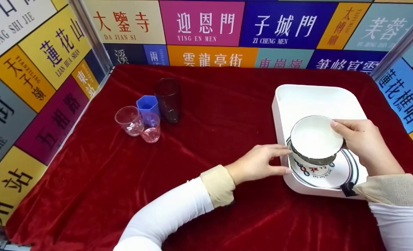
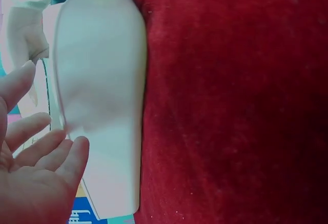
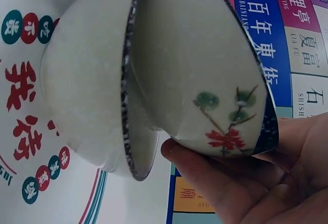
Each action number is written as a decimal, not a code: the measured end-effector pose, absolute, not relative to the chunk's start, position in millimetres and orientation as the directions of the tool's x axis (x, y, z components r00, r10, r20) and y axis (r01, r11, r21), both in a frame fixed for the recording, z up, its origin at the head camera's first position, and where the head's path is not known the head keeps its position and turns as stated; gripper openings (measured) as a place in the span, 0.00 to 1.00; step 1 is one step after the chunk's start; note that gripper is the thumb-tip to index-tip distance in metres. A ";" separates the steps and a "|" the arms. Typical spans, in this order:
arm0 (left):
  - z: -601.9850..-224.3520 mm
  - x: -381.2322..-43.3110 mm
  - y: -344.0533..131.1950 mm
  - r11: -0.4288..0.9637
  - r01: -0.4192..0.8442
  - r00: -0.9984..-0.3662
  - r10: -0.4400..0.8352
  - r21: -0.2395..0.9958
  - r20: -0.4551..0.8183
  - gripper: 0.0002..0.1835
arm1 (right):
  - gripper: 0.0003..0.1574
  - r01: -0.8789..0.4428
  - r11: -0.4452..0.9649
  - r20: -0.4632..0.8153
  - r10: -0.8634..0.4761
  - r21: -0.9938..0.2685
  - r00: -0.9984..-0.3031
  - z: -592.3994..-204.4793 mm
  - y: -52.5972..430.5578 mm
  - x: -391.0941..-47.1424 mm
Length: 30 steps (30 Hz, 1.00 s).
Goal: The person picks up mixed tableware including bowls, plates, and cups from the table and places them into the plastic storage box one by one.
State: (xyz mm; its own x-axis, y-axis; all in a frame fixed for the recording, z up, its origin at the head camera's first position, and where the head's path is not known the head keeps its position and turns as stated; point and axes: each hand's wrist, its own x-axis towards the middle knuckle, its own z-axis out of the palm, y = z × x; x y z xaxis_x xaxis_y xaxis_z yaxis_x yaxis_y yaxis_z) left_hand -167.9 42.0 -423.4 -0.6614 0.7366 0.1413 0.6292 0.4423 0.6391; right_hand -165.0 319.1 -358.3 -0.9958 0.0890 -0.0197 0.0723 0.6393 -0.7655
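Note:
My right hand (image 1: 361, 139) grips the rim of a white bowl (image 1: 316, 136), thumb on top. A red flower and green leaves show on that bowl's outer wall (image 3: 215, 75) in the right wrist view. It sits partly inside a second white bowl (image 3: 84, 75) with a dark speckled rim. The second bowl is on a plate (image 1: 323, 178) with red characters and green rings. The plate lies in a white tray (image 1: 320, 99). My left hand (image 1: 258, 162) is at the tray's left wall (image 2: 100, 55), fingers spread and loosely bent, holding nothing. Whether its fingertips touch the wall is unclear.
Left of centre on the red cloth (image 1: 220, 104) stand two clear small cups, one (image 1: 129, 120) beside the pinkish one (image 1: 150, 132), a blue hexagonal cup (image 1: 147, 104) and a dark tall glass (image 1: 168, 101). Printed panels (image 1: 203, 24) wall the table's back and sides.

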 end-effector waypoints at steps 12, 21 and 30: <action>-425.1 -162.1 52.3 0.505 0.719 -0.638 0.752 0.478 0.165 0.31 | 0.32 0.122 0.754 -0.027 0.137 -0.646 -0.990 -362.2 322.3 -170.4; -420.8 -162.2 51.8 0.509 0.772 -0.607 0.768 0.381 0.204 0.29 | 0.32 0.113 0.776 -0.023 0.126 -0.621 -0.992 -362.3 322.3 -173.7; -413.7 -168.4 52.3 0.438 0.860 -0.494 0.844 0.264 0.208 0.22 | 0.33 0.140 0.798 -0.111 0.092 -0.586 -0.990 -364.6 325.2 -178.5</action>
State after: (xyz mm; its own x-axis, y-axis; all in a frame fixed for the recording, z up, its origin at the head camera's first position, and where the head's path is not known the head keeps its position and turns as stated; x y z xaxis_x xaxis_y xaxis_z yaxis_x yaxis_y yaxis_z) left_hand -168.4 52.3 -413.7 -0.4939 0.8444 0.2076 0.8595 0.4379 0.2636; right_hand -178.5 325.2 -364.6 -0.9895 0.0921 -0.1110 0.1400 0.7981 -0.5861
